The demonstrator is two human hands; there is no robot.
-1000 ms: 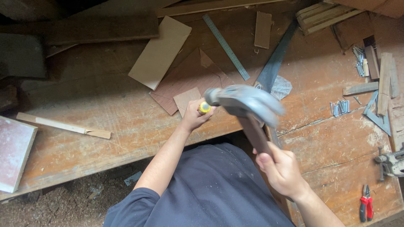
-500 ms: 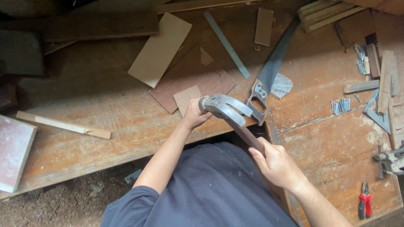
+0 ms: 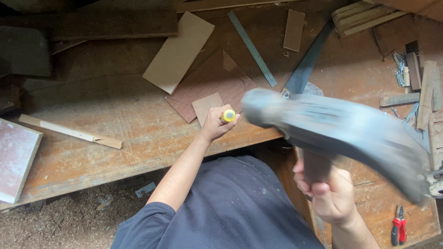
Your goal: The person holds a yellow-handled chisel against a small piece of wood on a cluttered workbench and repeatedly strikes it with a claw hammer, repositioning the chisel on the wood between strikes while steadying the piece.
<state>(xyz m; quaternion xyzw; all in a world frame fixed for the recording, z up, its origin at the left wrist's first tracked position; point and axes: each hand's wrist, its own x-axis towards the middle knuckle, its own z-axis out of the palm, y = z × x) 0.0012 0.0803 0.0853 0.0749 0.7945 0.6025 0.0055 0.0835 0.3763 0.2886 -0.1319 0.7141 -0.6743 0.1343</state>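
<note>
My left hand [image 3: 215, 123] grips a tool with a yellow handle end [image 3: 228, 115], held upright at the front edge of the wooden workbench [image 3: 115, 138]. My right hand [image 3: 328, 193] clutches the wooden handle of a hammer [image 3: 332, 129]. Its grey metal head is raised close to the camera and blurred by motion, to the right of the yellow tool. A small square of thin board [image 3: 206, 105] lies just beyond my left hand.
Brown board offcuts [image 3: 179, 50] and a reddish sheet [image 3: 210, 83] lie on the bench, with a steel ruler [image 3: 252, 48], a metal square [image 3: 307, 64], wood strips [image 3: 69, 131], nails [image 3: 400, 64] and red pliers [image 3: 398, 227]. A pale slab [image 3: 14, 159] sits at left.
The hammer has swung up from the yellow tool's end toward the camera and now looks large and blurred. My left hand keeps its place on the tool.
</note>
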